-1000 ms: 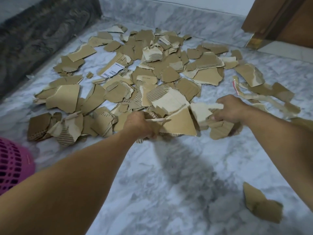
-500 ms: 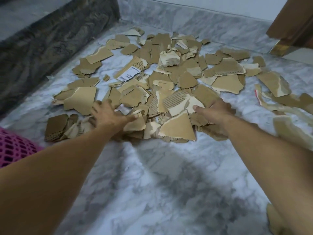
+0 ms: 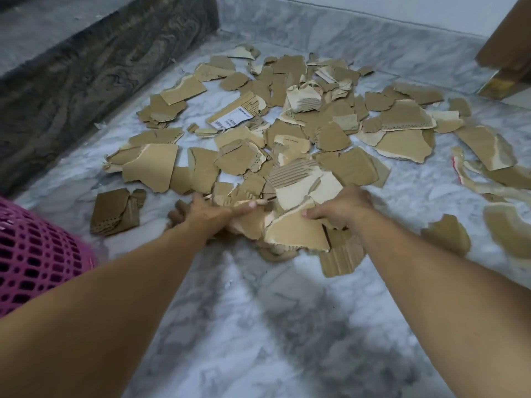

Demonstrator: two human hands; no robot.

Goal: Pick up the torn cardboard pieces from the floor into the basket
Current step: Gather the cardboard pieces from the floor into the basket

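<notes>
Fingers (image 3: 184, 212) of the left hand (image 3: 207, 214) curl down into the near edge of a heap of torn cardboard pieces (image 3: 287, 156), the thumb lying along the top of a pale scrap, so the hand grips a clump of them. The right hand (image 3: 342, 206) does the same from the other side, its fingers tucked under the pile and its thumb pressing on a large triangular piece (image 3: 296, 229) held between the two hands. A corrugated piece (image 3: 340, 258) hangs out below the right wrist. Both bare forearms reach in from the bottom of the frame. Beyond the hands, the rest of the torn cardboard lies scattered across the grey-veined marble floor (image 3: 258, 326), one piece bearing a white printed label (image 3: 232, 118). A pink mesh basket (image 3: 34, 254) stands at the left edge, well apart from the pile. A dark stone step (image 3: 86, 67) borders the floor at left, and a brown wooden door (image 3: 508, 47) shows at upper right.
</notes>
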